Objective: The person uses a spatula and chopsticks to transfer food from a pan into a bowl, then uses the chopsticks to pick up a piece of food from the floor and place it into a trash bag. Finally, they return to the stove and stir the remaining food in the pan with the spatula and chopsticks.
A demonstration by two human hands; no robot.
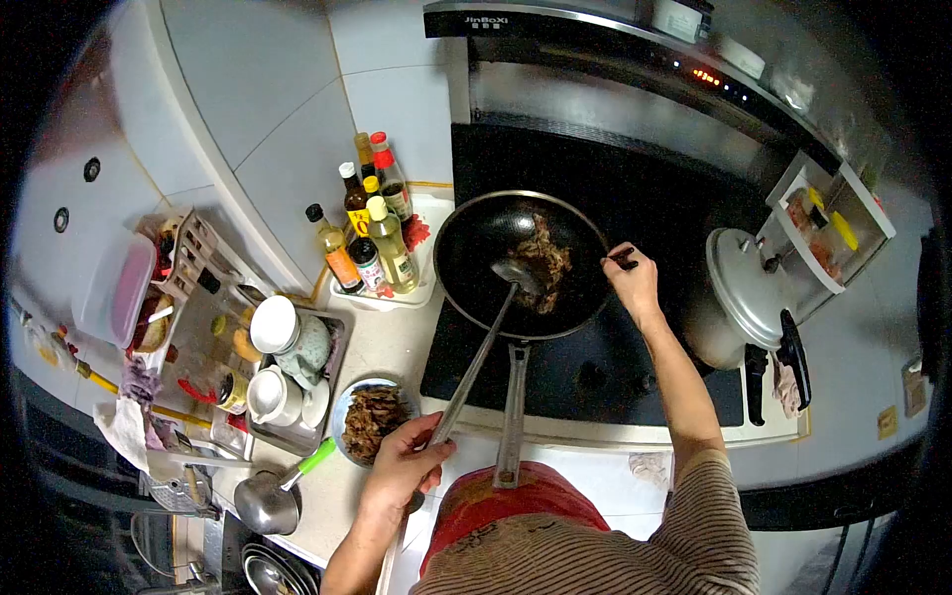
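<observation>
My left hand (405, 464) is closed around the handle of a long metal spatula (478, 365). Its rounded head rests in a black wok (472, 238), against a heap of browned, shredded-looking food (548, 266). At the wok's right rim, my right hand (635, 280) has its fingers pinched together on a small dark thing I cannot make out. The wok stands on a black cooktop (645, 387), with its long metal handle (512, 412) pointing towards me. Just left of my left hand is a bowl (343, 409) heaped with similar brown food.
A silver pressure cooker (736, 297) with black handles stands right of my right arm. Sauce bottles (387, 243) crowd a white tray behind left. White cups (275, 324) sit on a metal tray. A green-handled metal ladle (268, 503) lies front left. A range hood (615, 59) overhangs the back.
</observation>
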